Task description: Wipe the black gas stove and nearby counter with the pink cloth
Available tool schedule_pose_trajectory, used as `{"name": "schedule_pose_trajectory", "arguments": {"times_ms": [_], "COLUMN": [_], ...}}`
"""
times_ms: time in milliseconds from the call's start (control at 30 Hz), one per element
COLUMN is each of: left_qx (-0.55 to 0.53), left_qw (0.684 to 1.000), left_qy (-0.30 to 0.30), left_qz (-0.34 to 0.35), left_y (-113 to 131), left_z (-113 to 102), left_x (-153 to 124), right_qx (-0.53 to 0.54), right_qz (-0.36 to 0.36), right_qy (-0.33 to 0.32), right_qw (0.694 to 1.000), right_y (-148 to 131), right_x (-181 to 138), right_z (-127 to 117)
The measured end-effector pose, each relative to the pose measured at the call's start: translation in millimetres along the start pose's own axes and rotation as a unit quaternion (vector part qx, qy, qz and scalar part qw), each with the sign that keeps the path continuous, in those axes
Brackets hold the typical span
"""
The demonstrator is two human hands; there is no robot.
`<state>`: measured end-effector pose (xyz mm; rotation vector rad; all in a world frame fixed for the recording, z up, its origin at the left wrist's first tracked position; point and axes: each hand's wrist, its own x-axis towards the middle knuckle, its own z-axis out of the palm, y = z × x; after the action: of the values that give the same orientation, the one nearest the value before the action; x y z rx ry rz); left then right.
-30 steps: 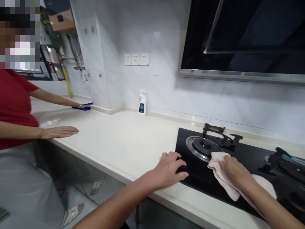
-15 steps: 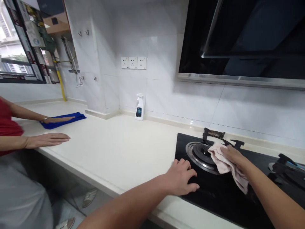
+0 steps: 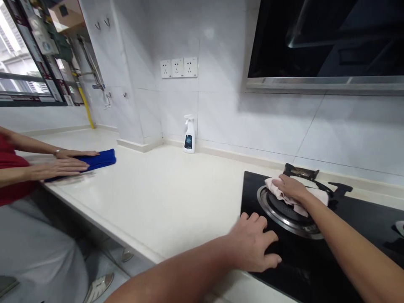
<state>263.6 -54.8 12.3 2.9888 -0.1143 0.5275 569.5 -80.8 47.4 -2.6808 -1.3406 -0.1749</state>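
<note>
My right hand [image 3: 292, 187] presses a pale pink cloth [image 3: 317, 195] onto the left burner [image 3: 288, 210] of the black gas stove [image 3: 303, 263]. Part of the cloth is hidden under the hand and forearm. On the stove's front left edge rests my left hand [image 3: 254, 240], fingers apart and nothing in it. Behind the burner, a black pan support [image 3: 301, 171] lies off to the back, near the wall.
At the left, another person's two hands [image 3: 57, 168] are on a folded blue cloth [image 3: 101, 159] on the white counter [image 3: 176, 198]. A white spray bottle [image 3: 189, 136] stands by the wall. A dark range hood [image 3: 334, 46] hangs above the stove.
My right hand has moved the pink cloth left and further over the burner's centre. The other person's nearer hand has come onto the blue cloth. The view has shifted slightly.
</note>
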Motion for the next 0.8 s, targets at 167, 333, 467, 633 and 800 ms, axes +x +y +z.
{"name": "schedule_pose_trajectory", "arguments": {"times_ms": [167, 333, 467, 633, 800], "left_qx": [-0.031, -0.062, -0.071, -0.065, -0.059], "left_qw": [0.999, 0.998, 0.997, 0.998, 0.998], "left_qy": [-0.013, -0.015, -0.005, -0.008, -0.017], "left_qz": [0.011, 0.004, -0.001, -0.015, -0.016], "left_y": [-7.8, -14.4, -12.6, -7.9, -7.1], "left_z": [-3.6, -2.8, -1.8, -1.3, -1.1], "left_x": [0.5, -2.2, -5.1, -1.4, 1.6], "right_qx": [-0.006, -0.008, 0.002, 0.022, -0.026], "right_qz": [-0.122, -0.229, -0.265, -0.274, -0.294], "right_qy": [-0.021, -0.009, -0.016, -0.022, 0.031], "right_qw": [0.992, 0.973, 0.964, 0.961, 0.955], "right_y": [-42.1, -40.1, -13.5, 0.9, -17.9], "right_x": [-31.4, -86.3, -128.6, -153.1, -135.3], "right_z": [-7.2, -14.3, -22.3, -26.2, -11.4]}}
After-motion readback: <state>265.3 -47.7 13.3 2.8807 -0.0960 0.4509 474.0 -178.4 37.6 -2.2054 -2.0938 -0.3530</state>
